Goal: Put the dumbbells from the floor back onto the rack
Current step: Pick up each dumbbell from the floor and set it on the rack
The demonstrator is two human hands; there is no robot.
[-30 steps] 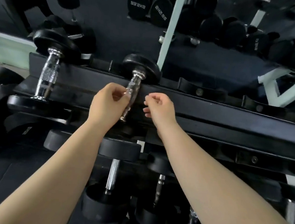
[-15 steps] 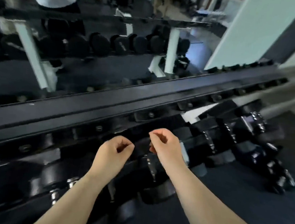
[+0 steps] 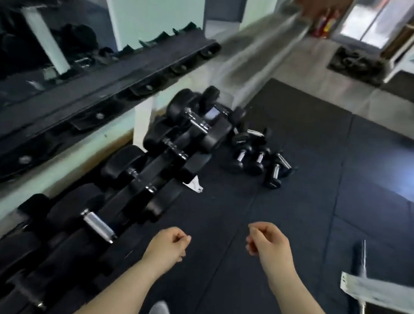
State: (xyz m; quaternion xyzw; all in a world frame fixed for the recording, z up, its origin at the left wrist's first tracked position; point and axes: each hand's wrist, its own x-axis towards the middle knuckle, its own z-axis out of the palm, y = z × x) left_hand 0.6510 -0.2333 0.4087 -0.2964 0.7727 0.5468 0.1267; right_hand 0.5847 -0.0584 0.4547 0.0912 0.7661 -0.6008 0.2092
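Several small black dumbbells [image 3: 258, 158] with chrome handles lie on the dark rubber floor ahead, just past the right end of the rack. The black dumbbell rack [image 3: 101, 99] runs along the mirrored wall on the left; its upper tier here shows bare cradles, and its lower tier carries larger dumbbells [image 3: 167, 141]. My left hand [image 3: 166, 245] and my right hand [image 3: 267, 242] hover over the floor in front of me, both with fingers curled in and holding nothing. Neither hand touches the rack or any dumbbell.
A bench frame with a white bar [image 3: 383, 294] stands at the lower right. My shoe [image 3: 159, 311] shows at the bottom. Rubber matting [image 3: 308, 214] stretches between me and the floor dumbbells. A doormat [image 3: 357, 64] lies by the far door.
My left hand let go of the dumbbell handle on the top tier. My view swung right along the rack to the floor dumbbells, and both hands dropped away from the rack.
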